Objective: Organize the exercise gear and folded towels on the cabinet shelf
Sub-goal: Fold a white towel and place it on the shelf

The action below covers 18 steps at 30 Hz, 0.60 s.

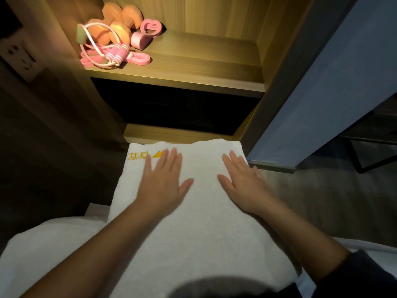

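A white folded towel (204, 211) with yellow embroidery lies in front of me, below the cabinet. My left hand (164, 179) rests flat on its left part, fingers straight and spread. My right hand (240, 181) lies flat on its right part, reaching the right edge. On the lit wooden shelf (193, 61), at its left end, sit orange dumbbells (116, 24), a pink jump rope (107, 54), a pink hand gripper (146, 33) and a pink resistance band (139, 58).
The shelf's right half is bare wood. A dark compartment (176, 106) lies under the shelf. A wall socket (19, 54) is at the left, a blue-grey panel (322, 93) at the right. White bedding (43, 254) spreads under the towel.
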### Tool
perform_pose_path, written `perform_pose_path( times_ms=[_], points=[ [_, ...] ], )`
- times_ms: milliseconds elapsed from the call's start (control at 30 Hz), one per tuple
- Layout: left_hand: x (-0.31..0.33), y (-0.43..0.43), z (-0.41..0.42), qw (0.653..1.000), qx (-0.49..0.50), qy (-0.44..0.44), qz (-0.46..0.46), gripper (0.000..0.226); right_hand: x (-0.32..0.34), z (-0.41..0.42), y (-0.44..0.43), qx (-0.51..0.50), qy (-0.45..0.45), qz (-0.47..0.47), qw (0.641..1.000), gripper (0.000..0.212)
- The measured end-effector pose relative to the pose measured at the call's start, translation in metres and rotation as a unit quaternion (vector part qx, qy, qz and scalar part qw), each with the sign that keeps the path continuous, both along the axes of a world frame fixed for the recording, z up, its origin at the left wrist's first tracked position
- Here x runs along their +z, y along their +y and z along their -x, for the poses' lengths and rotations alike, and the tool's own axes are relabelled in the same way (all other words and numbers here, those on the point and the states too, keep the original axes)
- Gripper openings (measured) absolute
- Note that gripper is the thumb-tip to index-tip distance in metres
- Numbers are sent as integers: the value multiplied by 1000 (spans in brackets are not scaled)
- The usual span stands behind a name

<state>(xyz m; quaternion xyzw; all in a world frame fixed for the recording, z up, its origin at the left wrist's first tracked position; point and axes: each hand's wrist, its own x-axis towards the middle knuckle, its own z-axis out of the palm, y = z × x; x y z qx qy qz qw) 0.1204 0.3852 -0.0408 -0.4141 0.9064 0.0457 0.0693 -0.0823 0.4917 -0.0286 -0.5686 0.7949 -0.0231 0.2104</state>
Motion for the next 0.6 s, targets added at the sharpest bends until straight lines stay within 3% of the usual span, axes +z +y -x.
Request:
perform_pose_path(
  times_ms=[100,167,233,300,367,433,500,600],
  points=[
    [1,-27,-19,990,128,38,-44,78,-2,9,-16,-87,-81,-55,991,76],
    [2,-41,-25,960,232,100,-120,84,3,16,-30,-178,-183,-63,965,82],
    [4,-59,-31,886,358,193,-224,92,8,23,-40,-271,-274,-70,920,84],
    [4,-73,-39,806,448,241,-304,96,12,29,-43,-327,-308,-79,890,79],
    [1,-78,-47,744,463,322,-358,79,9,34,-44,-361,-329,-23,872,72],
    [-1,-75,-48,699,454,435,-340,51,6,36,-44,-362,-327,80,869,64],
    [-5,-75,-49,707,448,496,-232,42,4,36,-42,-346,-277,164,881,63],
    [-10,-73,-52,744,437,496,-94,30,-6,33,-36,-349,-253,170,886,68]
  ],
)
